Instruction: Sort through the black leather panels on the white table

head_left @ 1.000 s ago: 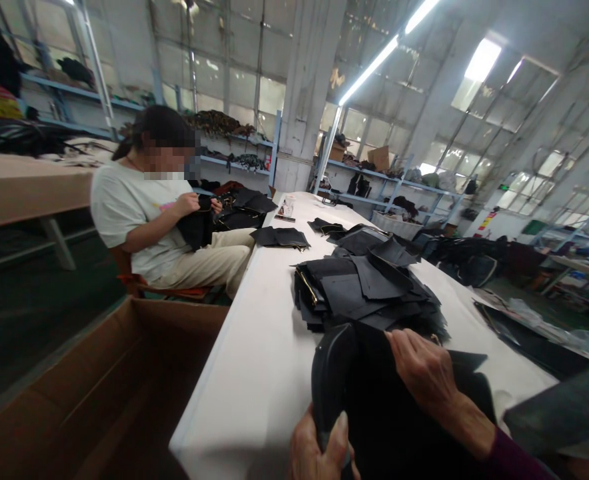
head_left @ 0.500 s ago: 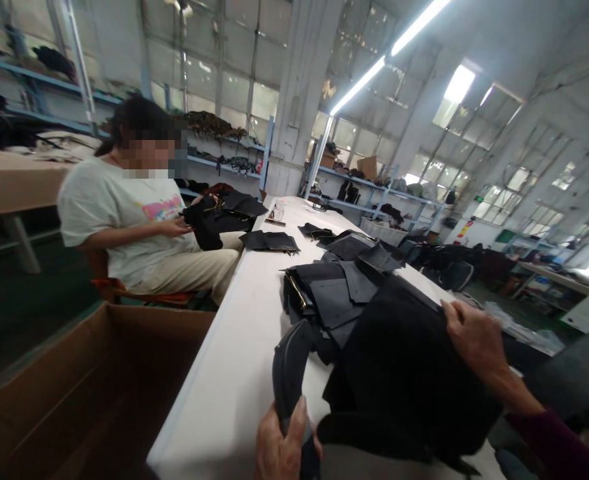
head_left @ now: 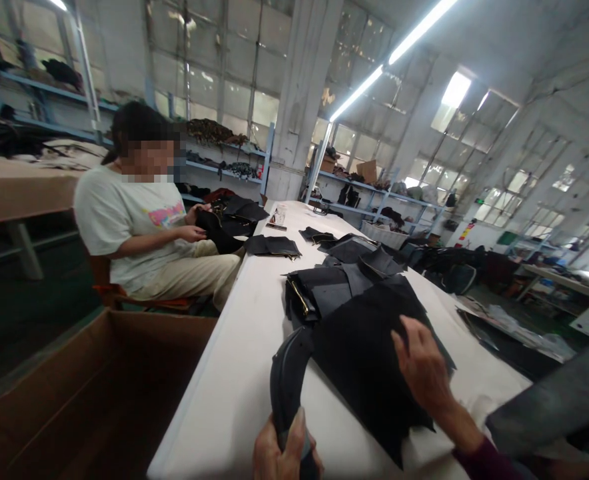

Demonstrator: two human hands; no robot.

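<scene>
Left hand [head_left: 279,457] grips black strap [head_left: 285,373]; right hand [head_left: 422,367] presses black fabric [head_left: 364,360].

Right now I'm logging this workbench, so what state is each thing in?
Left hand: closed around the curved black strap.
Right hand: fingers spread, pressed flat on the large black fabric piece.
Large black fabric piece: spread on the white table.
Stack of black cut pieces: piled loosely.
Brown cardboard box: open.
Seated person: holding black material.
</scene>
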